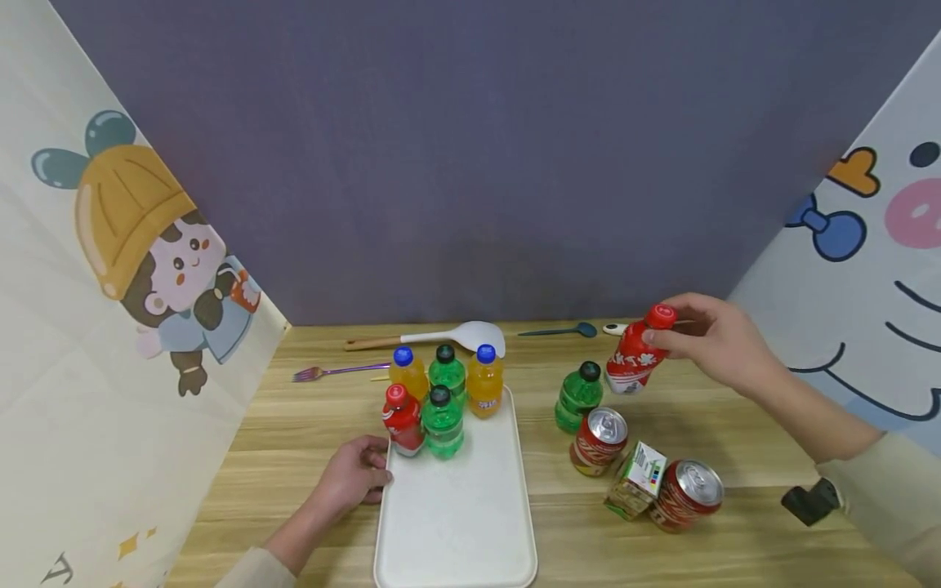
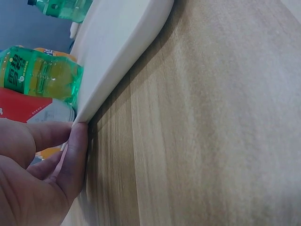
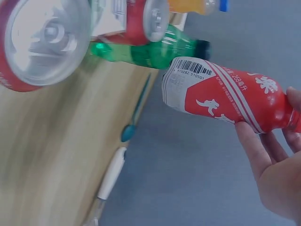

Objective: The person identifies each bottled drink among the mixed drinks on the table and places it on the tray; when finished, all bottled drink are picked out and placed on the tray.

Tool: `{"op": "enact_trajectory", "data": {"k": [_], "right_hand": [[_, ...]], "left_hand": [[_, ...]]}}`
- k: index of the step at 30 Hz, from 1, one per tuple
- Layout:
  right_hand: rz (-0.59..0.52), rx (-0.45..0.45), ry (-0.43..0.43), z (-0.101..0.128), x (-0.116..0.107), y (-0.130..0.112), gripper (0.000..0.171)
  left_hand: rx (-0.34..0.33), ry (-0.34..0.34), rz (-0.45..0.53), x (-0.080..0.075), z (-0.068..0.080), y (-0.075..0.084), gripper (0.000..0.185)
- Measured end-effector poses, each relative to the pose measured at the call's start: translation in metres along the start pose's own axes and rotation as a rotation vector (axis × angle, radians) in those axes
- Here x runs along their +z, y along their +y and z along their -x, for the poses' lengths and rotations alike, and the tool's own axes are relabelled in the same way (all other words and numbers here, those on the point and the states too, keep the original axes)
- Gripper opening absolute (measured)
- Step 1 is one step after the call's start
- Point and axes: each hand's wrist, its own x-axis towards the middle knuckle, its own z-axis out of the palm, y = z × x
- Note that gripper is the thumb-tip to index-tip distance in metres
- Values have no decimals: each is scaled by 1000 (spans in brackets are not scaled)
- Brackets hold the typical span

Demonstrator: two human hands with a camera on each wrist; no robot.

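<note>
Red bottle [image 1: 634,359] | pinched in right hand [image 1: 716,339] | above table [image 1: 735,441]

Red bottle [image 1: 634,358], red cap, white lettering: hanging tilted above table, near green bottle. White tray [image 1: 456,506]: lying flat on table.

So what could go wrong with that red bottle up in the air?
1. The right hand holds the red bottle only near its cap, tilted above the table; such a small grip might slip, dropping it onto the green bottle or the can below.
2. Five bottles crowd the far end of the white tray, so squeezing another in could topple them.
</note>
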Motion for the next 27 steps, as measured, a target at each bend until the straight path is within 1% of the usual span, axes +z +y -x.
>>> {"op": "enact_trajectory", "data": {"k": [5,8,10,14,16,20,27], "right_hand": [[26,-37,56,-5,-6,-17,38],[22,-70,76,-8,-9,-27,33],[24,-82,77,-11,-10,-35,33],[40,-68,44,-16,-7,-52,36],[44,-61,23,-19,-2,-59,38],[-8,-64,-24,-24,13,-70,38],[-47,-142,-124,-35,54,-72,38]], "left_hand": [[-18,5,-13,0,1,1,55],[-11,8,-13,0,2,2,55],[-3,9,-9,0,2,3,54],[-4,11,-17,0,1,4,54],[-7,12,-28,0,1,4,54],[-6,5,-41,-1,1,5,54],[-17,8,-43,-1,1,3,53]]}}
